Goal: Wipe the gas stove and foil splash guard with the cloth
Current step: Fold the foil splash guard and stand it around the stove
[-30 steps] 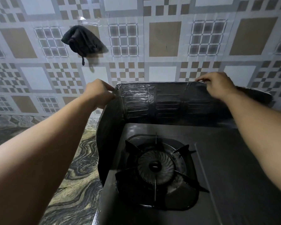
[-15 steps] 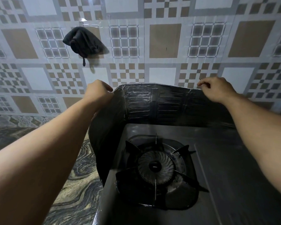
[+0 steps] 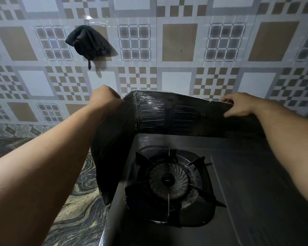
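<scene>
A dark gas stove fills the lower right, with its burner and pan support in the middle. A dark foil splash guard stands around the stove's back and left side. My left hand grips the guard's top edge at its left corner. Further right, my right hand holds the same top edge, fingers curled over it. A dark cloth hangs on the tiled wall at upper left, away from both hands.
The patterned tile wall rises right behind the guard. A marbled stone counter runs along the stove's left side, under my left forearm.
Both hands have moved the guard's top edge slightly: its right part now sits lower and bent, and my right hand has shifted right along the edge. The left panel swung outward.
</scene>
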{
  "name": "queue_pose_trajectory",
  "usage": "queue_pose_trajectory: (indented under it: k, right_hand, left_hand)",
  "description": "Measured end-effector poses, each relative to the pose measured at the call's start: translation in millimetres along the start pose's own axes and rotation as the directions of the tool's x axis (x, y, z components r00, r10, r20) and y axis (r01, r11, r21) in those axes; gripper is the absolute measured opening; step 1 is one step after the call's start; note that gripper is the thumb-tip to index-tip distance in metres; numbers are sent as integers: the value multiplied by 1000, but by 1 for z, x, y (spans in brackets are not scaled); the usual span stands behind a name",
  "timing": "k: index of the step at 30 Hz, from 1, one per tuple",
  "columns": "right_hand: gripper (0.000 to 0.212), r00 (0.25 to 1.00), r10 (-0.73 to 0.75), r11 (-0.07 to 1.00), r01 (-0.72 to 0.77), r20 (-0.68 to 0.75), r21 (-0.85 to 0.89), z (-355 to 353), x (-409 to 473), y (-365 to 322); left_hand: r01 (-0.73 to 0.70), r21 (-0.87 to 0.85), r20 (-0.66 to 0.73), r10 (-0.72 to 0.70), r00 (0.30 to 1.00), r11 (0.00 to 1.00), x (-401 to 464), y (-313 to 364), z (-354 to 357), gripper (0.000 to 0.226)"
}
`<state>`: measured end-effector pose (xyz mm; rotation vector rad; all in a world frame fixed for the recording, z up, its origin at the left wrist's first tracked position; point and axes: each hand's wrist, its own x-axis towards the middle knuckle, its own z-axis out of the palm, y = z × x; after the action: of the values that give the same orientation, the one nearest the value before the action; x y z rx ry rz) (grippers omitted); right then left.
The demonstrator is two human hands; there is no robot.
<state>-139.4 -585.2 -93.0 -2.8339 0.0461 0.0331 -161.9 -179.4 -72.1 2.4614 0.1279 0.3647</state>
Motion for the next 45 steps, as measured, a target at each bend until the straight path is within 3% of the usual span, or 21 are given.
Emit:
queue_pose_trajectory:
  k: [3, 7, 11, 17, 26, 35, 45]
  right_hand:
    - [58, 996, 63, 996, -67, -66, -54, 1, 3, 12]
    - [36, 980, 151, 969, -172, -129, -178, -2, 1, 27]
    - [23, 956, 118, 973, -166, -270, -163, -9, -3, 36]
    - [39, 944, 90, 942, -184, -317, -281, -24, -6, 27]
    - [53, 953, 2, 943, -103, -304, -317, -21, -4, 3]
    - [52, 947, 1, 932, -117, -322, -342, -4, 0, -7]
    - [56, 941, 3, 942, -116, -338, -316, -7, -5, -8]
  left_hand:
    - [8, -9, 2, -8, 1000, 1000, 0, -1, 0, 19]
    - [19, -7, 25, -19, 1000, 1000, 2, -3, -3, 23]
    - [14, 2, 95, -14, 995, 1000, -2, -1, -8, 25]
    - [106, 78, 223, -121, 967, 991, -8, 3, -26, 18]
    - [125, 8, 147, -124, 981, 992, -21, 17, -34, 8]
    - [118, 20, 170, -120, 978, 993, -29, 2, -23, 21]
    - [88, 148, 115, -106, 988, 985, -25, 2, -27, 31]
